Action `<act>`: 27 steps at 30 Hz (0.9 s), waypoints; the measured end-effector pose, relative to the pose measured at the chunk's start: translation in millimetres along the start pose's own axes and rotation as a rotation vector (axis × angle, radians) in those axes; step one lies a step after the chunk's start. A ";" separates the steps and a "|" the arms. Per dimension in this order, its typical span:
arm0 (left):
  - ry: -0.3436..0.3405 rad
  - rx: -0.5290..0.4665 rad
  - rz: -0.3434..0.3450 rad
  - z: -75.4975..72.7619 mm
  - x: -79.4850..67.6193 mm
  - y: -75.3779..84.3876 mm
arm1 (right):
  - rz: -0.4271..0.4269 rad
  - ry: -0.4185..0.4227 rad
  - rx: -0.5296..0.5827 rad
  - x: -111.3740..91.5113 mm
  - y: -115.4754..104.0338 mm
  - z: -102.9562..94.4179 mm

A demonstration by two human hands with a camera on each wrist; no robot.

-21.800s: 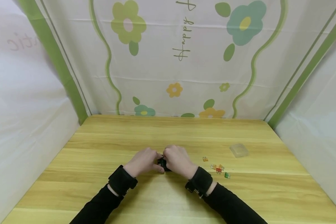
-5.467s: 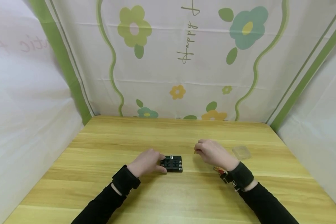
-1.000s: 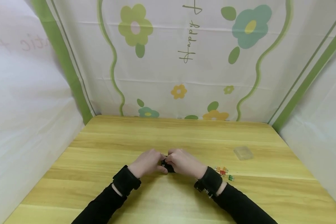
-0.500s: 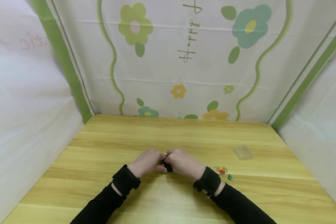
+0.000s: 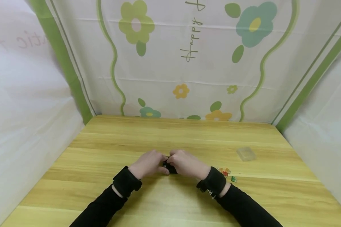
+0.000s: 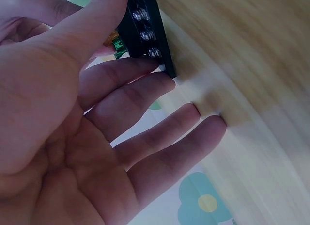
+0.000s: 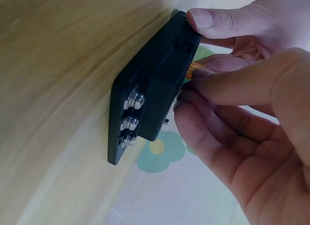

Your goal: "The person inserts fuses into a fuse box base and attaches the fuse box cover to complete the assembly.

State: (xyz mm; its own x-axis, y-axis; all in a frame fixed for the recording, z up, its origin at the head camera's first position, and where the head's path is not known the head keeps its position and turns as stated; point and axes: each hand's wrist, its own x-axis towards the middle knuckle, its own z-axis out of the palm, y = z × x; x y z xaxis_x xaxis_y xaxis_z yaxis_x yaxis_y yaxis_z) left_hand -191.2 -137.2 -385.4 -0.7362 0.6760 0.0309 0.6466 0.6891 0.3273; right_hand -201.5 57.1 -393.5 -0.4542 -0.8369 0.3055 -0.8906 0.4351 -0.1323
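A black fuse block [image 5: 171,169] with metal screw terminals along its ends lies on the wooden table in the head view, partly covered by both hands. My left hand [image 5: 148,164] grips its left end between thumb and fingers, the remaining fingers extended. My right hand [image 5: 185,164] is over the block's right part, thumb and fingertips pinching a small blade fuse at its top. In the right wrist view an orange blade fuse [image 7: 192,69] shows by those fingertips. A green blade fuse [image 6: 117,46] is beside it in the left wrist view. I cannot tell which one the fingertips pinch.
Several loose blade fuses, including a red one [image 5: 225,173] and a green one [image 5: 234,179], lie on the table just past the right wrist. Behind them sits a clear plastic cover [image 5: 246,154]. A flowered curtain [image 5: 159,69] closes off the table's far edge.
A loose orange fuse has gone from the table since the earliest frame. My right hand, earlier holding a small orange-yellow fuse right of the block, has moved left onto it. The last second shows little movement.
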 end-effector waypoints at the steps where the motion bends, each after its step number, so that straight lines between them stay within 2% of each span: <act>1: -0.001 -0.002 -0.001 -0.1 0.0 -0.1 | 0.009 -0.006 0.001 0.0 -0.3 -0.8; 13: -0.005 0.007 -0.010 0.0 0.0 -0.3 | 0.098 0.002 -0.060 -0.5 -6.5 -4.3; 20: -0.004 0.005 -0.008 0.1 -0.2 0.1 | 0.104 0.020 -0.128 -0.1 -7.5 0.0; 27: -0.009 0.006 -0.012 -0.6 0.3 0.4 | 0.106 0.033 -0.142 -0.8 -9.4 0.1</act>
State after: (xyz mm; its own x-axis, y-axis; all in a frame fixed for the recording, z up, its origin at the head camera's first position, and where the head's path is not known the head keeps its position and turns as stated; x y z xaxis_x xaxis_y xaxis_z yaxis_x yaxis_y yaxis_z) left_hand -191.3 -136.9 -384.7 -0.7422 0.6700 0.0189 0.6389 0.6987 0.3219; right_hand -192.8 53.6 -392.6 -0.5427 -0.7733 0.3279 -0.8244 0.5652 -0.0316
